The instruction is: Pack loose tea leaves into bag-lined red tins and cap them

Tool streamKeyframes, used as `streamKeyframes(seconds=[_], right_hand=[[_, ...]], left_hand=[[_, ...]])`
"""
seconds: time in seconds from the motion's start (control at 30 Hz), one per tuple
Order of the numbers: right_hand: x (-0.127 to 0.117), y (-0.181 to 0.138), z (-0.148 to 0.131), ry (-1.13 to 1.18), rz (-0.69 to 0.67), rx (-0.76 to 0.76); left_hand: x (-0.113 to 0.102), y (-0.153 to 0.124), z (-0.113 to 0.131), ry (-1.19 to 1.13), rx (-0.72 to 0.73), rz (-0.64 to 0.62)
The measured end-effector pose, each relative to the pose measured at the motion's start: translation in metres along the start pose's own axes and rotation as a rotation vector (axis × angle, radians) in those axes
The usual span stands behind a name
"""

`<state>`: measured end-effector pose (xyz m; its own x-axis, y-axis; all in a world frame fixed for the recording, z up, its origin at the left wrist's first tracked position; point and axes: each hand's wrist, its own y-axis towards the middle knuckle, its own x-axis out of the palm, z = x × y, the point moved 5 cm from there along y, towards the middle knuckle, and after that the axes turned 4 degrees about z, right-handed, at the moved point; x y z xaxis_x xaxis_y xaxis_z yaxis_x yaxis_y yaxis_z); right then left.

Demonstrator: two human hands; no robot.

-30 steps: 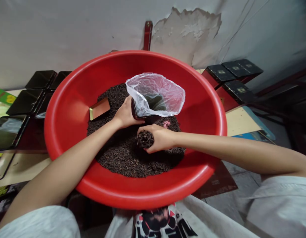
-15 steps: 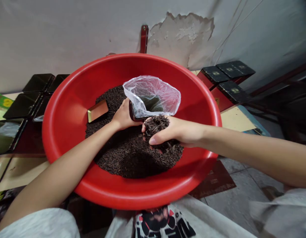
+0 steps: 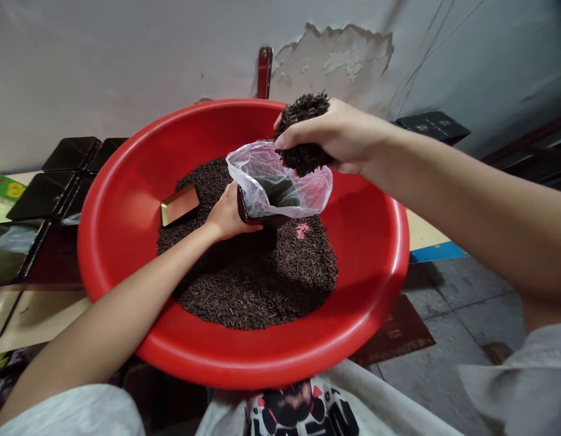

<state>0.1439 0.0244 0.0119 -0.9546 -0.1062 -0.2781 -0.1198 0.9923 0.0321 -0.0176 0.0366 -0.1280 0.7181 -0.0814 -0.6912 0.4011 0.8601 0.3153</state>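
Observation:
My left hand (image 3: 230, 213) is closed around a dark tin (image 3: 262, 219) held tilted over the red basin (image 3: 112, 242). A clear plastic bag (image 3: 307, 197) lines the tin, its mouth spread wide above the rim. My right hand (image 3: 334, 133) grips a heap of loose dark tea leaves (image 3: 305, 109), just above the bag's far right edge. More tea leaves (image 3: 244, 297) lie piled in the basin, with a small pinkish patch (image 3: 302, 230) on them. A small open lid-like box (image 3: 180, 204), coppery inside, rests on the pile's left side.
Several dark tins (image 3: 44, 194) stand on the left, one with a plastic bag showing. Other dark tins (image 3: 434, 124) are at the back right, partly behind my right arm. A wall with peeling plaster (image 3: 339, 54) rises behind the basin.
My right hand has risen from the pile in front of the tin to above the bag's mouth, carrying the tea leaves. My left hand and the tin have hardly moved.

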Motion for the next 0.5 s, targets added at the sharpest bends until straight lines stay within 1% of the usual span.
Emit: streamKeyframes(seconds=[0.13, 0.23, 0.3, 0.4, 0.5], right_hand=[[0.004, 0.005, -0.003, -0.388, 0.100, -0.212], [0.007, 0.009, -0.002, -0.558, 0.085, -0.267], [0.009, 0.016, 0.004, -0.573, 0.021, -0.252], [0.012, 0.027, 0.013, -0.508, -0.080, -0.233], [0.014, 0.029, 0.015, -0.466, -0.143, -0.232]], left_hand=[[0.001, 0.000, -0.001, -0.008, -0.008, -0.011], [0.001, -0.001, -0.001, -0.030, -0.024, -0.021], [0.001, -0.001, -0.001, -0.040, -0.026, -0.014], [0.001, -0.001, -0.001, -0.042, -0.028, -0.009], [0.001, -0.001, -0.001, -0.044, -0.025, -0.008]])
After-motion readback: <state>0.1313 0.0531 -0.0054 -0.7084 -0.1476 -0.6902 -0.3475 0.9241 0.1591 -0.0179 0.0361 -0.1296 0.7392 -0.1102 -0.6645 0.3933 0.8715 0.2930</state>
